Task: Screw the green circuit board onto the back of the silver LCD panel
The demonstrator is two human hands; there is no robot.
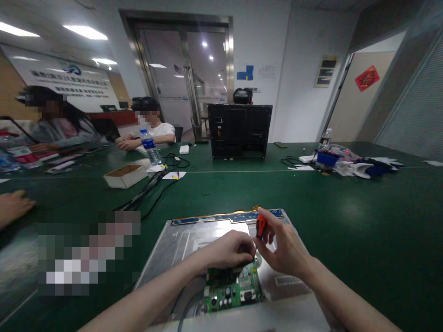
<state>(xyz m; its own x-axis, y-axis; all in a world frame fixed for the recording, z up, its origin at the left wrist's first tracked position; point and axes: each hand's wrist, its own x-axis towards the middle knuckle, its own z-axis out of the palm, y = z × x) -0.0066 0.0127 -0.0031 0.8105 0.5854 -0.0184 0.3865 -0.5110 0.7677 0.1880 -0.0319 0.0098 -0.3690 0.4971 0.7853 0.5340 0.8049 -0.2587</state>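
Note:
A silver metal monitor back panel (180, 244) lies flat on the green table in front of me, with a blue circuit strip (228, 216) along its far edge. A green circuit board (231, 290) sits on the panel's near part. My left hand (226, 251) is curled closed, pressing on the board's far edge. My right hand (282, 246) is closed round an orange-handled screwdriver (261, 225), held upright just right of the left hand, its tip pointing down at the board.
A black monitor casing (239, 130) stands upright at the table's middle. A cardboard box (125, 175), a water bottle (150, 146) and black cables (152, 184) lie to the left. Gloves and a blue tub (327, 159) are at right. Two people sit far left; another person's hand (14, 206) rests at the left edge.

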